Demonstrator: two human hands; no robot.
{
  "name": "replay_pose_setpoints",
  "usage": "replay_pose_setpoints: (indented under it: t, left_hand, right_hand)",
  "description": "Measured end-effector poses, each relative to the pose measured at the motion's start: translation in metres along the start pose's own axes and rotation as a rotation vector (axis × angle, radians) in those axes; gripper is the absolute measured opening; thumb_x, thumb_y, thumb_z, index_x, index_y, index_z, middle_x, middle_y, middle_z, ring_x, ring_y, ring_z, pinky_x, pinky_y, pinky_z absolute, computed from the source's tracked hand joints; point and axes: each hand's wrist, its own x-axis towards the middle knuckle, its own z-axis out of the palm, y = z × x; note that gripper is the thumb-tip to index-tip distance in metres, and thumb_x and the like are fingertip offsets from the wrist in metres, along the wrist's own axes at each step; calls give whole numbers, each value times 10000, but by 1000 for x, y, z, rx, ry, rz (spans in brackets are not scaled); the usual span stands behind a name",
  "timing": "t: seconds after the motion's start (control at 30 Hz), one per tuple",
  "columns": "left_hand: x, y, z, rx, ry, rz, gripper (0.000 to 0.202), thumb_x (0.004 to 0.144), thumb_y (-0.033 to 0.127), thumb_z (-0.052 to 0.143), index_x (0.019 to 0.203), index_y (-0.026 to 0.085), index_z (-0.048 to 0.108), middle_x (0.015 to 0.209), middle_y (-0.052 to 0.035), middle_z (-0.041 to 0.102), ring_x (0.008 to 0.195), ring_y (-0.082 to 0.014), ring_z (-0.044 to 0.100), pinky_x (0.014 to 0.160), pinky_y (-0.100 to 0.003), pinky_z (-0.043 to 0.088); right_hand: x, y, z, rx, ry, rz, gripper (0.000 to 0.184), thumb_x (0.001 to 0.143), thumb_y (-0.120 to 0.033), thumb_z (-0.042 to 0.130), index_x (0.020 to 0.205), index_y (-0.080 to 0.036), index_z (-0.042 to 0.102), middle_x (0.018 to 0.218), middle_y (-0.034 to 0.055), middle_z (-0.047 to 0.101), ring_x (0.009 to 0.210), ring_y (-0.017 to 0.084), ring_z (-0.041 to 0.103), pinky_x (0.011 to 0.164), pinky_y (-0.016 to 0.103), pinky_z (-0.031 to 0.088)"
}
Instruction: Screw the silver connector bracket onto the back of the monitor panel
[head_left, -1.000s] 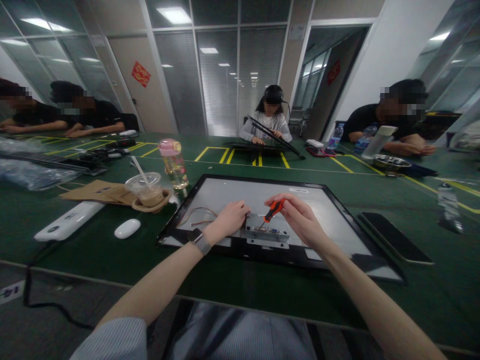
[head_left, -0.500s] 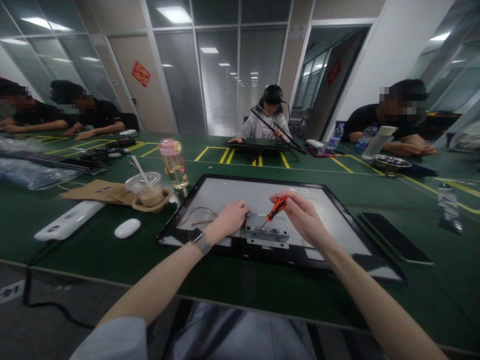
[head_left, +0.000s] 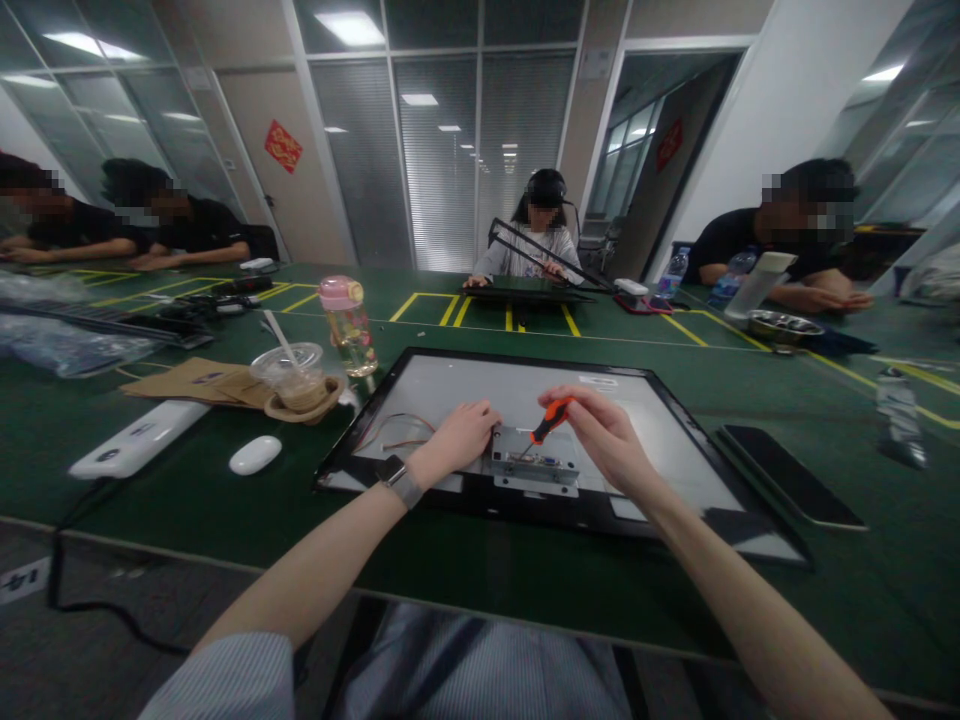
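Metal bracket [head_left: 536, 478] on near edge of flat panel [head_left: 660, 450]. Right hand [head_left: 609, 437]: grip closed around red-and-black screwdriver [head_left: 552, 419], shaft slanting down to bracket. Left hand [head_left: 461, 436] at bracket's left end; whether grip holds it, cannot tell. Versus half second ago: screwdriver barely shifted, left hand unmoved; far beyond bracket, across desk [head_left: 480, 570], person's [head_left: 556, 240] dark bars [head_left: 532, 245] sit differently.

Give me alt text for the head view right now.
A person's right hand holds an orange-and-black screwdriver, tip down at a silver metal bracket on a flat grey, black-framed panel. The left hand is at the bracket's left end. On the green table, a black rectangular phone lies right of the panel.
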Motion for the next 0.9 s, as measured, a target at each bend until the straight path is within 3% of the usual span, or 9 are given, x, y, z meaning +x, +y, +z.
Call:
replay_pose_setpoints:
  t: [0.17,0.3,0.43,0.63,0.8,0.9]
  left_hand:
    - [0,1,-1,4,1,-11,312,998,129,411,1192,188,648,1146,-94,618,1029,-226,618,913,-354,485]
    - [1,1,-1,14,-9,-3,308,1002,143,413,1200,180,647,1144,-100,623,1039,-233,618,921,-360,483]
    - [1,-1,1,15,1,2,313,1007,150,415,1221,175,642,1156,-104,625,1047,-238,620,926,-368,485]
    - [1,-4,6,8,30,9,321,1005,140,414,1233,178,638,1165,-98,626,1042,-234,625,925,-367,492]
    - [2,-5,7,10,31,22,306,1010,159,424,1235,173,631,1173,-105,619,1052,-237,624,940,-373,490]
    - [2,-3,6,13,30,16,308,1009,154,417,1224,178,637,1158,-101,622,1044,-235,624,933,-370,492]
  right_hand:
    - [0,-3,-3,-125,36,-82,100,881,-340,746,951,-304,807,939,35,671,888,193,658,771,342,569]
    - [-2,-3,-6,-116,-19,-26,249,948,-325,660,1182,-326,747,1065,43,732,975,207,701,884,393,576]
    - [-2,0,-4,-112,-23,-28,211,990,-336,590,1145,-318,732,1096,40,752,1021,218,703,932,419,557]
    - [-2,3,-2,-372,241,-196,127,858,-290,755,979,-303,795,948,38,685,955,235,644,899,435,524]
    - [-2,2,-2,-225,153,-104,296,879,-265,729,1167,-325,761,1035,36,738,961,216,683,914,431,544]
    - [-3,3,2,-86,119,-30,287,893,-291,723,1176,-330,749,1109,38,761,1037,216,700,971,433,539]
